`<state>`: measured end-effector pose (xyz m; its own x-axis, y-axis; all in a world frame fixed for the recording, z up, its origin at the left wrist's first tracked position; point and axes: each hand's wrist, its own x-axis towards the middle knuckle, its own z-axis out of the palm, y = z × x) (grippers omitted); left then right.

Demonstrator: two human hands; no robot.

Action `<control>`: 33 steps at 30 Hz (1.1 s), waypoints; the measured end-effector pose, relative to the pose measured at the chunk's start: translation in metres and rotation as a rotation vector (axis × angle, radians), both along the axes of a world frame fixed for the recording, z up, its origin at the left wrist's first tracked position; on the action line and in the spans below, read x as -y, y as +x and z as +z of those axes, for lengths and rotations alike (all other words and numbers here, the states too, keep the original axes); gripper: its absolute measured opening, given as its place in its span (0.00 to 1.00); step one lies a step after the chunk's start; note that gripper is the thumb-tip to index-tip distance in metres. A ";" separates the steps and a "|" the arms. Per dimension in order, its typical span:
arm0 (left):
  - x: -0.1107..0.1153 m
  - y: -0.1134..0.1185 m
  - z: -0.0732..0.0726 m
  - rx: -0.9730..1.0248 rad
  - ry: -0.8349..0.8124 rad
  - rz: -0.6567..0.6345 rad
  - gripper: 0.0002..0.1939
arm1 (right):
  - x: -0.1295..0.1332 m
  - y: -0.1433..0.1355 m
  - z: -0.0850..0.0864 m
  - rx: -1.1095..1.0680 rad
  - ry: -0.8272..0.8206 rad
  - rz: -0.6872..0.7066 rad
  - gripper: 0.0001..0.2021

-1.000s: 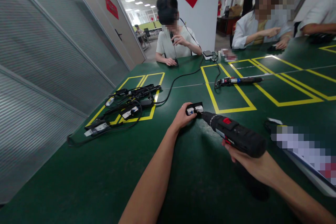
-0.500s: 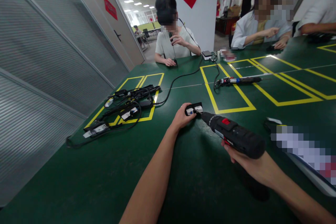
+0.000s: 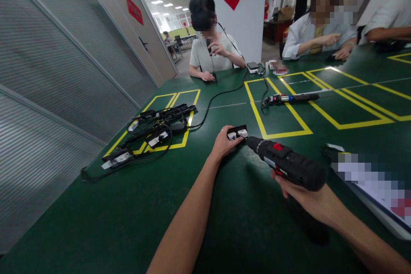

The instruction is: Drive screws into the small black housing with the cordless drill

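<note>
Your left grip holds the black-and-white part at the worktop; your right grip holds the drill, tip pointed at it

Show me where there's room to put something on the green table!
Widest bare patch: the near-left dark green tabletop, bordered by the left forearm and tangled black cables. Another: between that forearm and the right hand. Crowded: among those cables, and where the left hand holds a small black-and-white part by the black power drill.
</note>
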<state>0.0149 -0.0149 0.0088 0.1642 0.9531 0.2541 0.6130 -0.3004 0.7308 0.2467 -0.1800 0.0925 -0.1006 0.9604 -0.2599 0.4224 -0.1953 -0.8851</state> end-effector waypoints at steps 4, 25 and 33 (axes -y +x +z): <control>0.000 0.000 0.003 -0.005 -0.006 -0.009 0.26 | 0.000 0.000 -0.001 -0.037 0.008 -0.012 0.13; 0.004 -0.004 0.007 0.051 -0.038 -0.067 0.22 | -0.001 0.003 0.001 -0.013 -0.051 0.005 0.14; 0.006 -0.003 0.009 0.055 -0.052 -0.058 0.20 | 0.000 0.005 -0.003 -0.095 -0.019 -0.018 0.13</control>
